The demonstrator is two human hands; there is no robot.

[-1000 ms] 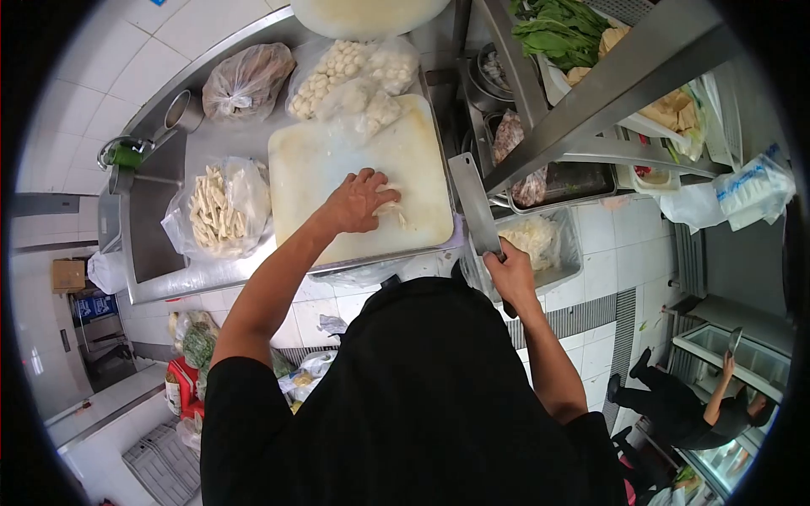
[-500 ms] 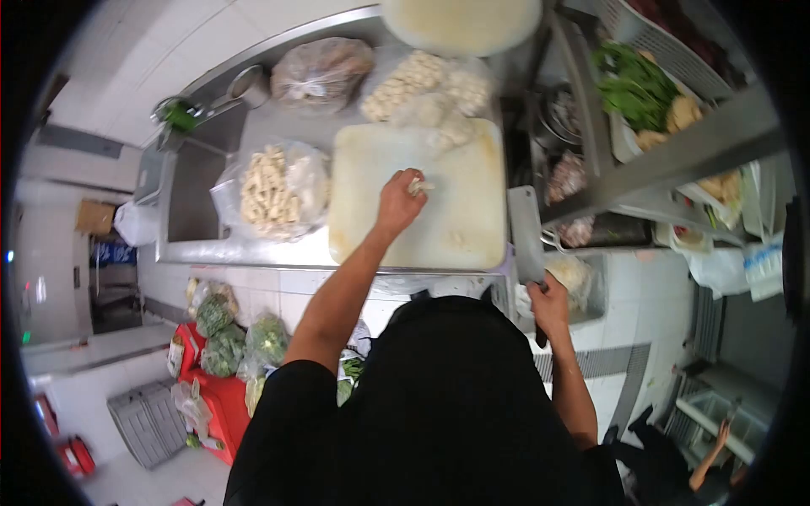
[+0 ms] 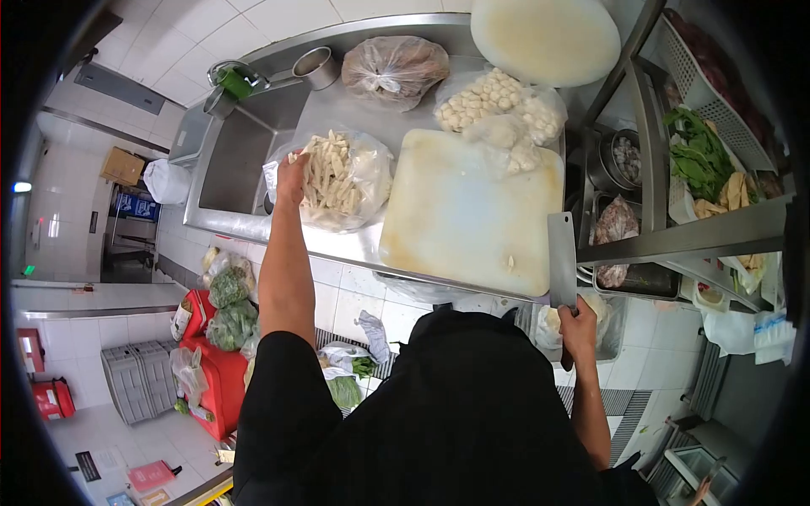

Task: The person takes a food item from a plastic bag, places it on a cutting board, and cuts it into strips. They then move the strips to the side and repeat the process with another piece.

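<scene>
2 cutting boards are seen: 1 rectangular cutting board (image 3: 460, 215) and 1 round cutting board (image 3: 544, 38). 3 tied food bags are counted on the counter. 1 cleaver (image 3: 561, 261) and 1 steel cup (image 3: 317, 67) are seen.

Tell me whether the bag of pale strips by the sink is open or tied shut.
Open. The bag of pale strips gapes at its top, the strips lie bare, and the left hand reaches its edge.

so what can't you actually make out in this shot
- Head view: whether the left hand grips anything at the bag of pale strips; its fingers are hidden.
- Cleaver handle: covered by the right hand.
- Brown bag contents: blurred by plastic.
- Tub below the counter: hidden by the hand and torso.
</scene>
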